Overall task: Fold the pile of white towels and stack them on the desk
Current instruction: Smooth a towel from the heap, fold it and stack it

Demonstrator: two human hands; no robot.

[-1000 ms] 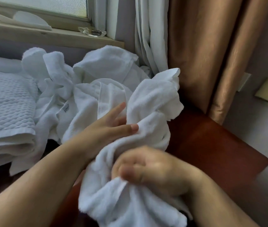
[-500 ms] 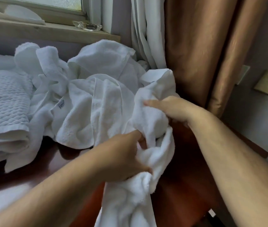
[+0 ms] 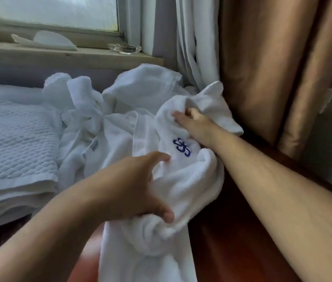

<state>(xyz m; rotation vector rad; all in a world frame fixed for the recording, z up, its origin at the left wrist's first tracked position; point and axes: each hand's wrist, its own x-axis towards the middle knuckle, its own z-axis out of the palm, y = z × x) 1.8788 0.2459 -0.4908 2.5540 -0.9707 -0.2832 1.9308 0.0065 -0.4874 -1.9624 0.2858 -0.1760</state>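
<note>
Left hand point(image 3: 136, 186): nearest to us; fingers were curled round a bunched roll of the monogrammed towel point(image 3: 189, 180), thumb underneath, index finger loose on top.
Monogrammed towel: white terry with the blue stitched mark facing up; it was crumpled and not yet spread. Its lower end hung over the near side of the desk point(image 3: 232, 241) and its upper end lay against the towel pile point(image 3: 140, 92).
Right hand point(image 3: 193, 123): further in; thumb and fingers were closed on a fold near the towel's top corner.
Towel pile: unfolded, heaped at the back of the desk below the windowsill point(image 3: 69, 55).
Folded stack point(image 3: 14, 151): quilted white pieces, left of the pile and touching it.
Glass ashtray point(image 3: 124, 48): sat on the sill, above the pile.
Curtains: white curtain point(image 3: 191, 47) hung right behind the right hand, bronze curtain point(image 3: 262, 68) beside it.
Risk: we judged that lifting the towel could drag neighbouring towels along, since the folds were tangled. A wide shake-out could snag the white curtain or knock the ashtray. The hanging end could pull the towel floorward if the left grip loosened.
Hidden: right fingertips were sunk in cloth, so we could not tell how firm the pinch was. The towel's edges and corners were buried, its bottom end was cut off by the frame, and we could not count the pile.
</note>
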